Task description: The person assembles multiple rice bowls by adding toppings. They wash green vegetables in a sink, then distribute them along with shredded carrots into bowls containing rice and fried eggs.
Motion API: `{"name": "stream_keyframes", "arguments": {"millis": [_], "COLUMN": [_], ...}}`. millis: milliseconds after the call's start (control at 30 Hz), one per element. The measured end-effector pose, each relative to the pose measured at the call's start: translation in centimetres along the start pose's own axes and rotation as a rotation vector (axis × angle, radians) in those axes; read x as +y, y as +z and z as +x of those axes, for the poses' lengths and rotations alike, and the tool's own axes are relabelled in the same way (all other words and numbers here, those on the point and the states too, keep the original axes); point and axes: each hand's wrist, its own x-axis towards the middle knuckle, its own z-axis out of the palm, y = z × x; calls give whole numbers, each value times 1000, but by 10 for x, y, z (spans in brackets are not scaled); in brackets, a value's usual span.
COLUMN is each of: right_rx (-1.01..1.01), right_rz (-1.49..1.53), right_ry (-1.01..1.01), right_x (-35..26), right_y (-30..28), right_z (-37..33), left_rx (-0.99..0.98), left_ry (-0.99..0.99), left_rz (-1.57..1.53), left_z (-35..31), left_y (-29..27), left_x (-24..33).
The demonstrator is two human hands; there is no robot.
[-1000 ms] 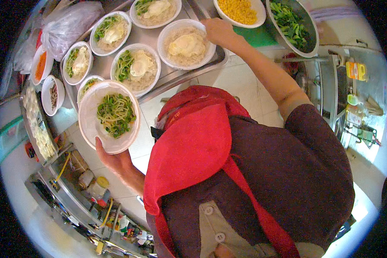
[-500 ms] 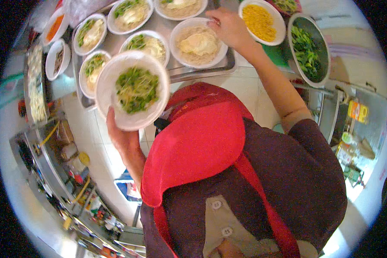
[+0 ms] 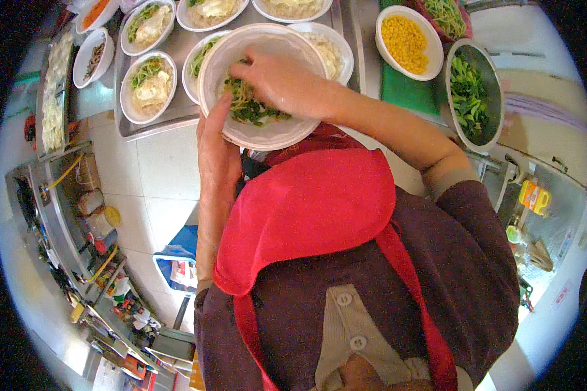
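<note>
My left hand (image 3: 216,133) grips the left side of a white bowl (image 3: 277,40), its thumb over the rim. Green sprouts (image 3: 251,112) lie in the bottom of that bowl. Reaching in from the right, my right hand (image 3: 274,81) has its fingers curled down and closed on the sprouts. The bowl is held above the front edge of a metal tray (image 3: 176,122). Partly hidden behind it are a bowl with greens (image 3: 205,55) and a bowl of pale noodles (image 3: 332,55). To the left stands a bowl with noodles, egg and greens (image 3: 150,88).
More filled bowls (image 3: 149,27) line the tray's far side. At right are a bowl of yellow corn (image 3: 404,42), a green board (image 3: 404,91) and a metal bowl of leafy greens (image 3: 469,104). Bowls of orange shreds (image 3: 96,14) and dark strips (image 3: 94,58) stand left.
The held bowl has moved right and up, now covering part of the noodle bowl. My right hand has left the far side of the tray and come down into the sprouts.
</note>
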Motion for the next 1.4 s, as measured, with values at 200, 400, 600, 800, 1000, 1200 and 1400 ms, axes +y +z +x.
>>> {"name": "stream_keyframes", "arguments": {"millis": [200, 400, 600, 800, 1000, 1200, 1400], "right_rx": [124, -69, -268, 0, 28, 224, 134], "right_rz": [295, 58, -118, 27, 176, 14, 248], "right_ry": [2, -18, -25, -26, 146, -117, 34], "right_x": [5, 8, -5, 6, -4, 6, -1], "right_y": [-36, -48, -27, -36, -69, -72, -86], "right_z": [-2, -5, -15, -12, -10, -6, -3], "left_rx": [6, 13, 19, 1, 26, 10, 32], "left_ry": [-4, 19, 30, -6, 37, 35, 1], "left_rz": [-3, -88, -32, -136, -113, -138, -151], "left_z": [0, -1, 3, 8, 17, 21, 25], "left_y": [-2, -2, -3, -7, -7, -4, -6], "left_x": [-5, 0, -5, -4, -8, -11, -22]}}
